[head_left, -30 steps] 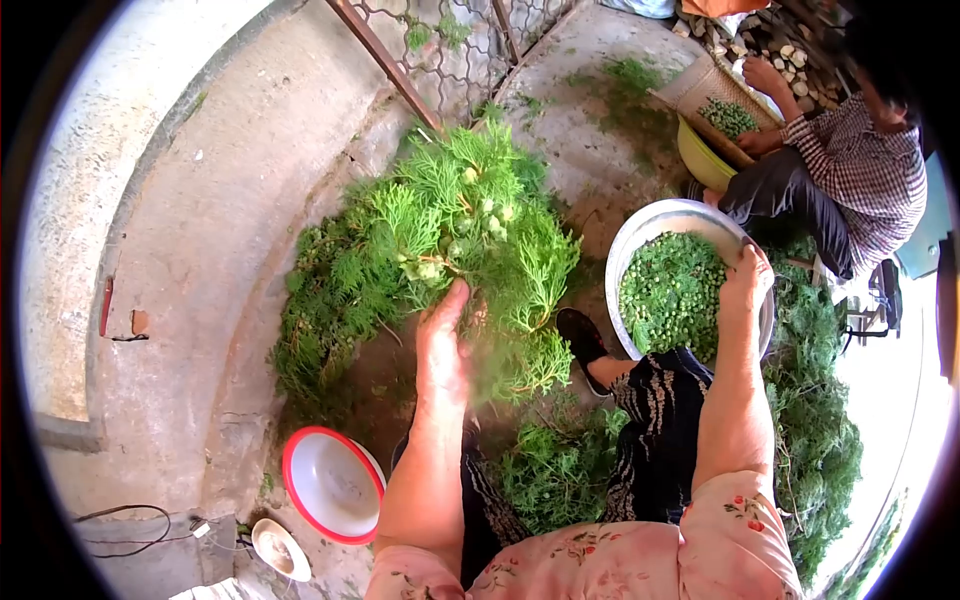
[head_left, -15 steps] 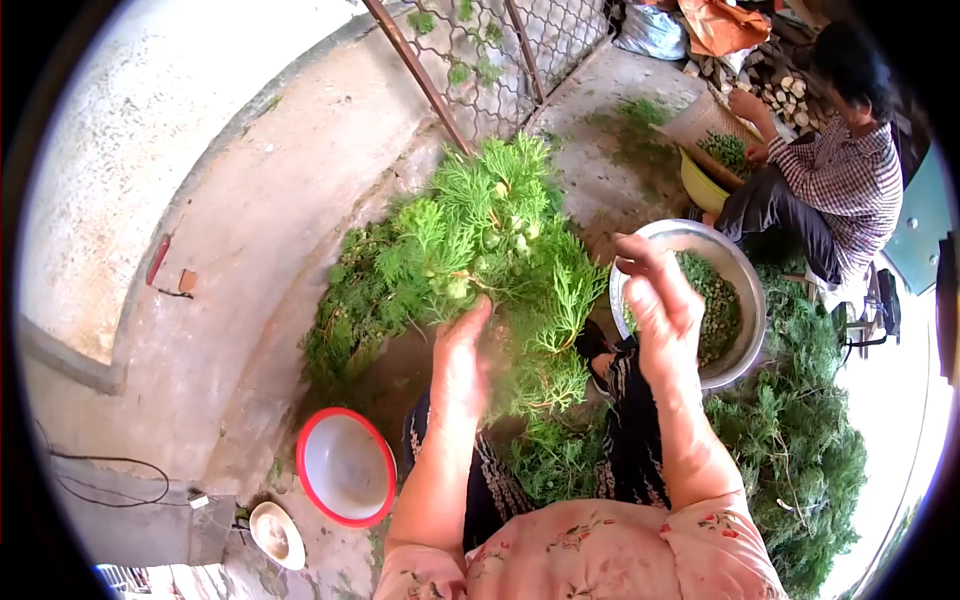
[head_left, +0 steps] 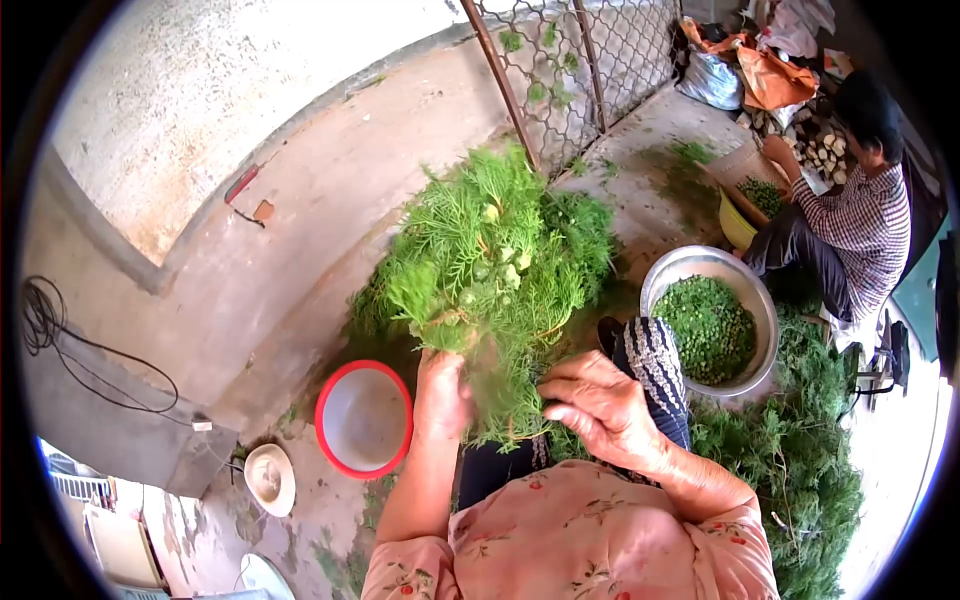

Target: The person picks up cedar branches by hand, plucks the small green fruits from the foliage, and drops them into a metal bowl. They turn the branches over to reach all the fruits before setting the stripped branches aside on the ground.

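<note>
My left hand [head_left: 442,392] is closed on the lower stem of a leafy green branch [head_left: 490,270] that bears pale green cones. My right hand [head_left: 605,408] has its fingers bent together at the lower right edge of the foliage; whatever lies between the fingertips is too small to make out. Right of the branch stands a metal basin [head_left: 768,345] holding small green cones and bits of leaf. A white basin with a red rim [head_left: 322,420] is on the ground left of my left hand.
A co-worker [head_left: 850,220] sits at the upper right beside a yellow container [head_left: 736,222]. Cut branches [head_left: 790,460] are heaped along the right. A wire mesh gate [head_left: 560,90], a hat [head_left: 270,478] and a cable [head_left: 110,355] are around.
My right hand has moved from above the metal basin down and left to the branch, and its fingers have drawn together. The view has shifted, with my left hand still holding the branch.
</note>
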`<state>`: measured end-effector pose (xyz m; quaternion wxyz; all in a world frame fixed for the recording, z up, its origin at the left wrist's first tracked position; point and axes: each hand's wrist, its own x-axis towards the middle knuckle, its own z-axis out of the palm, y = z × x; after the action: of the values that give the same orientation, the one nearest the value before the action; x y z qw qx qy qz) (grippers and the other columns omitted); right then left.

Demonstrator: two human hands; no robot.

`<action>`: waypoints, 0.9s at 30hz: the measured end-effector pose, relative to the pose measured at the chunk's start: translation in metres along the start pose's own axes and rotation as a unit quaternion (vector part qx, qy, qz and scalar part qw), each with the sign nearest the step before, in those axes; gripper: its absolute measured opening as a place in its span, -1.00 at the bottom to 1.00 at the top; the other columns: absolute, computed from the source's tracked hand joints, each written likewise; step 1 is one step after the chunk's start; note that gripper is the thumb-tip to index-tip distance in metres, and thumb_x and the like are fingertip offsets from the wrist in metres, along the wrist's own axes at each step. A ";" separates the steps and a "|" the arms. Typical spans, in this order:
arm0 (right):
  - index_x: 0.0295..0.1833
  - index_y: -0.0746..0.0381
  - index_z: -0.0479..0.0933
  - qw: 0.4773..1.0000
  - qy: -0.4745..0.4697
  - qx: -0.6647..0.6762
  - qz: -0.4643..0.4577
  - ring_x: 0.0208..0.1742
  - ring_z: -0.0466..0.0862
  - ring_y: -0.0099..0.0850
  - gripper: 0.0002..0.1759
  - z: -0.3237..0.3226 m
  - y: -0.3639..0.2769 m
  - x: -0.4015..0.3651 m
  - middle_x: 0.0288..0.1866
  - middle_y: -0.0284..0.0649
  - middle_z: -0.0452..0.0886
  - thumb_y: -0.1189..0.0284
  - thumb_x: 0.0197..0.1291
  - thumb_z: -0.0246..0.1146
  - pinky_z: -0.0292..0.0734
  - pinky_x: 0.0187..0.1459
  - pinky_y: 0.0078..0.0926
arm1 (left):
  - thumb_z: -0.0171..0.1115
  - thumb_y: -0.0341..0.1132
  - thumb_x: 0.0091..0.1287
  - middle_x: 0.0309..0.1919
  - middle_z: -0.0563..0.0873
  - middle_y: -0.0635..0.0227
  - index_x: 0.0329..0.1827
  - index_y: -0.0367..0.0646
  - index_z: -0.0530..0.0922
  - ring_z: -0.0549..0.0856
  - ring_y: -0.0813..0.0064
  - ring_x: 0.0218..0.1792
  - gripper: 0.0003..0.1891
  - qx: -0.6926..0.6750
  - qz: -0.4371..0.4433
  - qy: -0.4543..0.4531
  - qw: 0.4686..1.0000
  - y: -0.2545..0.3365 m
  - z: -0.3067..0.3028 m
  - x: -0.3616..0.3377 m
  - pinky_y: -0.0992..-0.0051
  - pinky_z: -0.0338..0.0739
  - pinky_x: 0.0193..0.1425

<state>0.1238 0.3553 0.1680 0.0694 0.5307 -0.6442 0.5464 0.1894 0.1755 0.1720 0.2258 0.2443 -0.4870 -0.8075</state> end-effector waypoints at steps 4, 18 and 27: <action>-0.18 0.32 0.55 0.993 0.096 0.049 0.042 -0.25 0.63 -0.41 -0.82 -0.009 -0.017 0.007 -0.26 -0.19 0.62 0.44 0.25 0.12 0.55 -0.27 -0.56 | 0.20 -0.31 0.23 -0.38 0.60 0.44 -0.13 -0.14 0.50 0.56 0.63 -0.46 -0.80 -0.019 0.004 -0.004 1.000 -0.015 -0.015 -0.019 0.67 0.35 -0.54; -0.31 0.36 0.55 0.956 0.127 0.084 0.249 -0.47 0.43 -0.60 -0.73 0.048 0.021 -0.002 -0.50 -0.31 0.52 0.38 -0.03 0.39 0.36 -0.41 -0.60 | 0.21 -0.22 0.22 -0.37 0.58 0.42 -0.09 -0.15 0.49 0.56 0.58 -0.42 -0.73 -0.014 -0.059 -0.019 0.998 -0.042 -0.019 -0.040 0.58 0.43 -0.42; -0.34 0.25 0.49 0.796 0.211 0.384 0.417 -0.58 0.47 -0.64 -0.89 0.039 0.052 -0.009 -0.48 -0.37 0.55 0.44 0.20 0.20 0.40 -0.54 -0.70 | 0.22 -0.14 0.24 -0.44 0.64 0.34 -0.15 -0.28 0.56 0.60 0.50 -0.51 -0.66 -0.028 -0.066 0.064 0.995 -0.051 -0.021 -0.017 0.55 0.49 -0.43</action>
<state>0.1070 0.3218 0.1136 -0.2405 0.0652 -0.5096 0.8235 0.2091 0.1932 0.1205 0.2095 0.3203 -0.4314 -0.8169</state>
